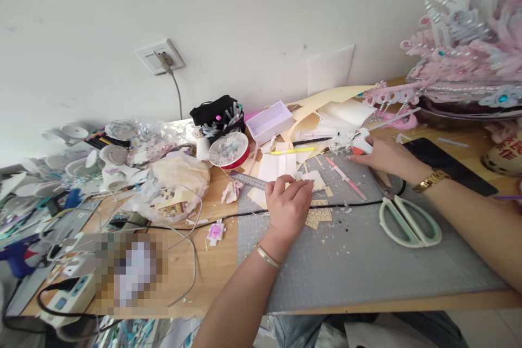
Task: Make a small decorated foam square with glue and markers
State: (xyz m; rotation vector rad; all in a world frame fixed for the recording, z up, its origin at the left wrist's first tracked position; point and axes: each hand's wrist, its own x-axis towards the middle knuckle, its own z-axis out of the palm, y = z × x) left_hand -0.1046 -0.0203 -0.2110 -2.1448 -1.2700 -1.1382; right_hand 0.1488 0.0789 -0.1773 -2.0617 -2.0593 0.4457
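Observation:
My left hand (289, 202) is closed in a pinch over a small cream paper piece (312, 179) on the grey cutting mat (367, 261), right beside a steel ruler (248, 180). A gold bangle circles that wrist. My right hand (385, 156), wearing a gold watch, reaches across the mat with its fingers curled on a white glue gun (359, 142) with an orange trigger. The gun's black cord (359, 204) runs across the mat between both hands. A pink stick (346, 177) lies just in front of the right hand.
Mint-handled scissors (410, 221) lie on the mat by my right forearm. A pink pearl headdress (460, 49) stands at the far right, a dark phone (448, 166) beneath it. A lilac box (269, 120), pen pouch (218, 114), red-rimmed spool (229, 150), plastic bags (175, 179) and power strip (71, 296) crowd the left.

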